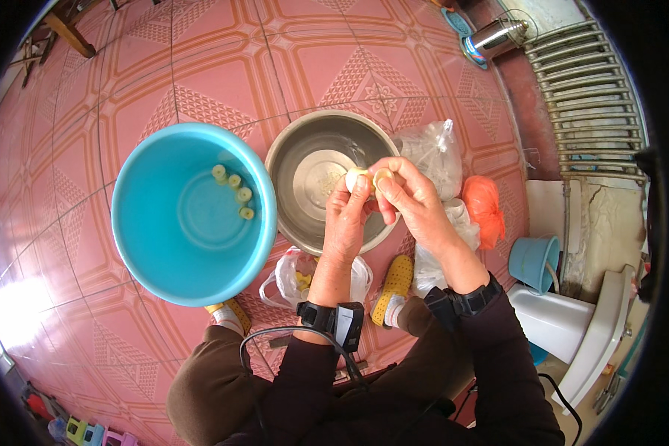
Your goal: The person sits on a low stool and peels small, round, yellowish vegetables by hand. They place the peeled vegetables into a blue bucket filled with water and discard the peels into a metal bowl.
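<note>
My left hand (347,217) pinches a small round white piece (357,177) between thumb and fingers. Against it, my right hand (411,192) grips a small cream-yellow piece with a round rim (383,177); whether the two pieces are joined, I cannot tell. Both hands are over the right side of a grey metal basin (291,214), which has small pale bits (330,183) at its bottom. To the left stands a large blue plastic tub (161,223). Inside it, several small pale-yellow cylindrical pieces (244,194) lie along the right side.
Between my feet, a white plastic bag (286,273) holds yellow pieces (303,279). Clear plastic bags (432,156) and a knotted orange bag (482,212) lie right of the metal basin. Farther right are a blue bucket (527,262), a white pedestal sink (557,323) and a radiator (588,100).
</note>
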Available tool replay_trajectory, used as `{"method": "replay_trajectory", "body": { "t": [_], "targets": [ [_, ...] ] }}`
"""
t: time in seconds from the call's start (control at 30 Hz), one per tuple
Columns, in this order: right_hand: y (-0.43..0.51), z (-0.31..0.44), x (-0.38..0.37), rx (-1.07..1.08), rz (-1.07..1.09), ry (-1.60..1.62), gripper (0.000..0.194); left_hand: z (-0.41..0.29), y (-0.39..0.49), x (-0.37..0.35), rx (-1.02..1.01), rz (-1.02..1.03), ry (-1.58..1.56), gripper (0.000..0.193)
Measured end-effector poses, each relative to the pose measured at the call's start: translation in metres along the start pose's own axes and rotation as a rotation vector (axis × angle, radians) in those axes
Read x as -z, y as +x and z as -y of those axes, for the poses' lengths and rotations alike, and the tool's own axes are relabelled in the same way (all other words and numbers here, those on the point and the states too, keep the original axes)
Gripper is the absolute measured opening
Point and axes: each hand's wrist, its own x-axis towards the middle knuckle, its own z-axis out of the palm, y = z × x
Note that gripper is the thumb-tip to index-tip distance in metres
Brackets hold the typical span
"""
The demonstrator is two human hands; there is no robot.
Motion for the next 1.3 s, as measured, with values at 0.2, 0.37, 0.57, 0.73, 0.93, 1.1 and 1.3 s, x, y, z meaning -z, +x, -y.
{"method": "replay_trajectory", "body": {
  "t": [0.2, 0.37, 0.57, 0.73, 0.93, 1.1, 1.3],
  "targets": [
    [0.000, -0.002, 0.007, -0.153, -0.133, -0.016, 0.022, 0.005, 0.000, 0.005, -0.084, -0.092, 0.426, 0.023],
    [0.006, -0.007, 0.014, -0.009, -0.058, -0.415, 0.020, 0.001, 0.001, 0.011, -0.292, -0.196, 0.910, 0.025],
    [0.004, -0.004, 0.039, -0.132, 0.112, -0.228, 0.015, -0.021, 0.001, 0.009, 0.019, -0.102, 0.415, 0.033],
    [0.006, -0.001, 0.043, -0.039, 0.074, -0.277, 0.022, -0.033, -0.003, 0.009, 0.113, -0.092, 0.289, 0.027],
    [0.001, 0.000, 0.043, -0.057, 0.341, -0.470, 0.020, -0.030, -0.005, 0.022, 0.388, 0.130, 0.410, 0.019],
    [-0.001, 0.002, 0.045, -0.272, 0.346, -0.437, 0.030, -0.015, -0.003, 0.026, 0.315, 0.045, 0.577, 0.013],
    [-0.002, -0.024, 0.028, -0.141, 0.425, -0.712, 0.062, 0.022, -0.005, 0.043, 0.111, -0.066, 0.855, 0.015]
  ]
}}
